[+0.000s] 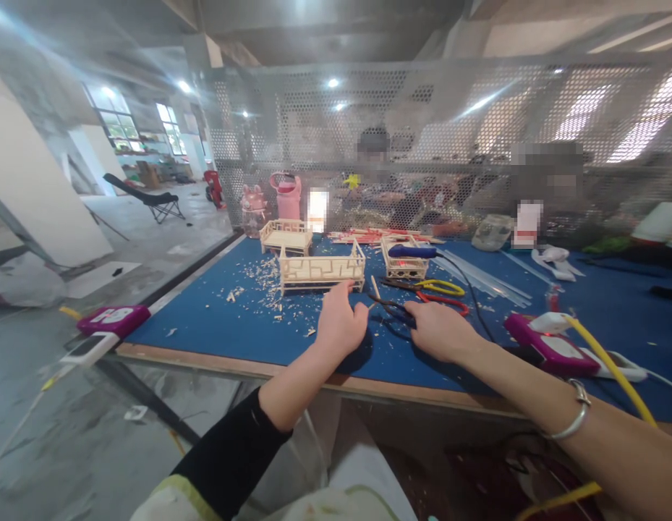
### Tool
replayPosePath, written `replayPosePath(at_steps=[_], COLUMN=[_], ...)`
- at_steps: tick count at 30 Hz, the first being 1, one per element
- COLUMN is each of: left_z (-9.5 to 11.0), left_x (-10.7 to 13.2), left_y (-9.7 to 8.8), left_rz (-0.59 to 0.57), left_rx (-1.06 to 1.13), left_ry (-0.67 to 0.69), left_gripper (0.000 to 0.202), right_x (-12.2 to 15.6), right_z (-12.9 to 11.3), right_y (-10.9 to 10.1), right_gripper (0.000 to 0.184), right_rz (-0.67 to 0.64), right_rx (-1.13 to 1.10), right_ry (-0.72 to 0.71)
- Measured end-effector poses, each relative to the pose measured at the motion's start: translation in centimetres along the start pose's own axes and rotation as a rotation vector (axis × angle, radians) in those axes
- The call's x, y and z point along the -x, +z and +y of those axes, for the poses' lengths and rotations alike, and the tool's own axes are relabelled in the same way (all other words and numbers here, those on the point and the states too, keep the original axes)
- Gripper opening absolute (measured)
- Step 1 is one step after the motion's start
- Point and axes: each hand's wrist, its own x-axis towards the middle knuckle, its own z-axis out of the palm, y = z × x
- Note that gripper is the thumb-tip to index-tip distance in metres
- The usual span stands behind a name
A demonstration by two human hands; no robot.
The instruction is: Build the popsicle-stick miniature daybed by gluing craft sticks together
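Observation:
My left hand [341, 322] hovers over the blue table mat [216, 318], fingers curled, fingertips close to the near edge of a small wooden stick-built bed frame [322, 269]. My right hand [438, 329] rests on the mat with its fingers closed on the handles of black scissors [393, 310]. A thin wooden stick [375, 286] lies between the two hands. Whether the left hand holds anything I cannot make out.
Two more stick models [286, 236] [403, 255], a blue-handled glue gun [414, 252], yellow scissors [444, 286] and red-handled pliers [444, 300] lie further back. Wood scraps [260, 278] litter the mat. Pink devices [113, 318] [550, 347] sit at both edges. People sit behind a perforated screen [422, 145].

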Motion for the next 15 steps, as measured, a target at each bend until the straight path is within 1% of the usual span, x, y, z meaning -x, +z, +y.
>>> replayPosePath(at_steps=[1, 2, 3, 4, 5, 6, 8, 10, 13, 15], left_z=[0.0, 0.1, 0.1, 0.1, 0.1, 0.1, 0.0, -0.2, -0.3, -0.3], left_x=[-0.2, -0.5, -0.9, -1.4, -1.8, -2.2, -2.7, -2.7, -2.0, -1.6], left_y=[-0.3, -0.7, -1.0, -1.3, -1.5, -1.6, -1.7, -1.5, -1.0, -0.9], left_rz=[0.059, 0.076, 0.049, -0.01, -0.084, -0.159, -0.263, -0.295, -0.231, -0.178], left_rx=[-0.069, -0.141, -0.215, -0.288, -0.36, -0.425, -0.516, -0.533, -0.467, -0.44], left_ry=[0.091, 0.213, 0.346, 0.46, 0.545, 0.594, 0.594, 0.504, 0.315, 0.275], left_gripper=[0.043, 0.044, 0.041, 0.036, 0.03, 0.024, 0.018, 0.022, 0.026, 0.026], right_x=[0.0, 0.1, 0.1, 0.2, 0.3, 0.3, 0.3, 0.3, 0.2, 0.1], right_z=[0.1, 0.2, 0.3, 0.4, 0.4, 0.3, 0.2, -0.1, -0.7, -1.1], right_y=[0.1, 0.1, 0.0, 0.0, -0.1, -0.1, -0.2, -0.2, -0.5, -0.9], right_gripper=[0.026, 0.028, 0.029, 0.03, 0.03, 0.03, 0.029, 0.029, 0.029, 0.029], right_rz=[-0.003, -0.007, -0.011, -0.012, -0.012, -0.012, -0.018, -0.028, -0.033, -0.052], right_rx=[0.074, 0.129, 0.168, 0.193, 0.207, 0.214, 0.211, 0.194, 0.159, 0.122], right_ry=[-0.002, -0.015, -0.033, -0.048, -0.063, -0.074, -0.074, -0.047, -0.01, 0.005])
